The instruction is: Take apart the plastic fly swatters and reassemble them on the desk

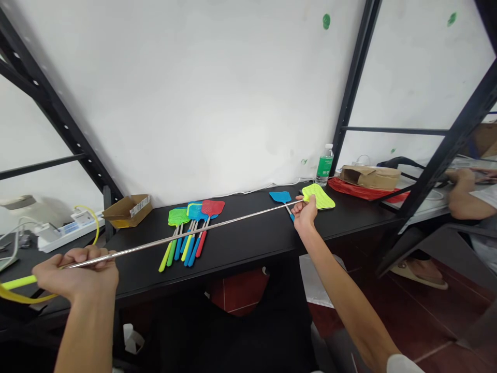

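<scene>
A yellow fly swatter [321,197] with a long thin metal rod stretches across the view, pulled out to its length. My left hand [79,272] is closed around the rod near its yellow handle at the lower left. At the other end, my right hand [305,211] pinches the rod just below the swatter's head. Under the rod, several green, blue, yellow and red fly swatters [197,212] lie in a group on the black table [240,246], their rods short. A blue fly swatter [280,197] lies beside my right hand, its handle partly hidden behind the hand.
A small open cardboard box [127,211] stands at the left. At the back right are a water bottle [325,165], a red plastic bag [349,190] and a cardboard piece [368,177]. Black metal posts [355,67] flank the table. Another person's arm [469,199] shows far right.
</scene>
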`<state>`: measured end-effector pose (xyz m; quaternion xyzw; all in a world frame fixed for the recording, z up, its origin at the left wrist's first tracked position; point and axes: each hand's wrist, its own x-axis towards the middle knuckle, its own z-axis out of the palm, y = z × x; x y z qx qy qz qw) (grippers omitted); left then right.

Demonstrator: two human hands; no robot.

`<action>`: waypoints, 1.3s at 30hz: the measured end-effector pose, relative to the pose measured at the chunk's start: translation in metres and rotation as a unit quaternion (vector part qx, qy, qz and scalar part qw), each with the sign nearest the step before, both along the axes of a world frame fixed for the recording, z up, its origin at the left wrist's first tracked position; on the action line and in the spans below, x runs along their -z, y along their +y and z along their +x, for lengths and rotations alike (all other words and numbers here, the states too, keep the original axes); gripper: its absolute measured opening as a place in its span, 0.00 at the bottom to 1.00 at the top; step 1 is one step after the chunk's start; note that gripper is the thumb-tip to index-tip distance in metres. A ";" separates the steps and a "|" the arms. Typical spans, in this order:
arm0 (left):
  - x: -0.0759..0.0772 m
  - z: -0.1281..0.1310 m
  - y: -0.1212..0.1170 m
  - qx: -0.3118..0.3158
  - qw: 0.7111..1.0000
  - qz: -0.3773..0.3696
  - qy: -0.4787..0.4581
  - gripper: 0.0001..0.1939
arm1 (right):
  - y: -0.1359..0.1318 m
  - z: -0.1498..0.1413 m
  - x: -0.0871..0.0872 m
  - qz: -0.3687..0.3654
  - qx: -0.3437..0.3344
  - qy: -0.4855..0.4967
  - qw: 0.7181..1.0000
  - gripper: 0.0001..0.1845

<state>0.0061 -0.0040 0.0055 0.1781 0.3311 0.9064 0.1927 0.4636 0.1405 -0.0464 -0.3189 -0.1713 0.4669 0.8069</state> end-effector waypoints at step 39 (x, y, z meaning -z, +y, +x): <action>-0.005 0.026 0.001 0.038 0.997 -0.010 0.069 0.10 | 0.003 0.024 -0.004 0.003 0.086 -0.031 0.996 0.31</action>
